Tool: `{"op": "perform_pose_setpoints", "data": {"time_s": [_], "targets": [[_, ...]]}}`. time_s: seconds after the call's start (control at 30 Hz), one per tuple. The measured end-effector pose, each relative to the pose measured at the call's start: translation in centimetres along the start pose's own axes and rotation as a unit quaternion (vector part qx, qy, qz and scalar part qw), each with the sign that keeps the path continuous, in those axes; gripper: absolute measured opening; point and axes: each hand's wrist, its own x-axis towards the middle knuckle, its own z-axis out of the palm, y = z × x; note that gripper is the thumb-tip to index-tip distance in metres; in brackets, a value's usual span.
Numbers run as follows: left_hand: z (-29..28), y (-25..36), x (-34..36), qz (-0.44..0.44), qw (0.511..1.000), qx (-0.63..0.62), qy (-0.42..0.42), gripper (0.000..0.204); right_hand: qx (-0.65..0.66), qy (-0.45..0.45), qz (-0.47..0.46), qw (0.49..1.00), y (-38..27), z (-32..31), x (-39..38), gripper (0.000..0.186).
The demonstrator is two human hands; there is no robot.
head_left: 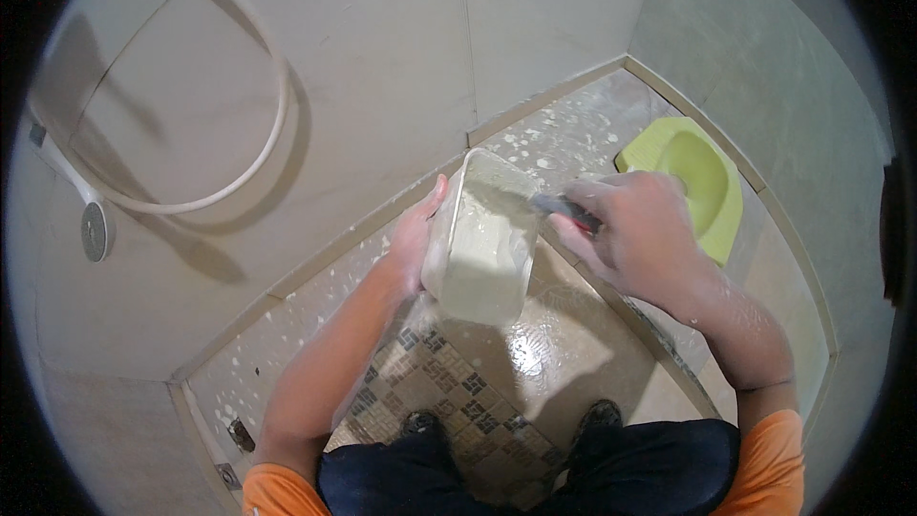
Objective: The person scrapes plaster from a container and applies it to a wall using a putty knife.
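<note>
Head view is showing the left hand (413,244) cradling a clear tub (482,239) of pale paste, tilted so its mouth is facing the right hand (635,234). Those fingers are closing around a dark-handled tool (564,210) that is dipping into the tub, above the wet tiled floor (535,344)

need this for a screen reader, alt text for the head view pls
Seen from above, the left hand holds a clear tub of pale paste while the right hand works a tool in it. Below lie a splattered tiled floor and a green squat pan.
</note>
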Motion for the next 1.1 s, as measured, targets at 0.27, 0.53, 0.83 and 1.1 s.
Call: {"op": "perform_pose_setpoints", "data": {"time_s": [0.27, 0.53, 0.83, 1.1], "targets": [[-1.9, -1.4, 2.0, -0.004, 0.999, -0.012, -0.035, 0.066, -0.008, 0.023, 0.008, 1.0, 0.2, 1.6, 0.9, 0.025], [-2.7, -0.5, 0.9, -0.012, 0.999, 0.036, -0.028, 0.066, 0.024, -0.007, -0.095, 0.995, -0.3, 3.9, 1.7, 0.02], [-2.9, -1.5, 2.3, 0.021, 0.998, -0.062, -0.015, 0.067, -0.03, 0.015, -0.118, 0.992, -3.3, 5.0, -1.1, 0.01], [-3.1, -0.9, 2.0, 0.044, 0.993, -0.08, -0.071, 0.069, 0.031, -0.033, -0.117, 0.992, -2.0, 3.4, -2.1, 0.021]]}}
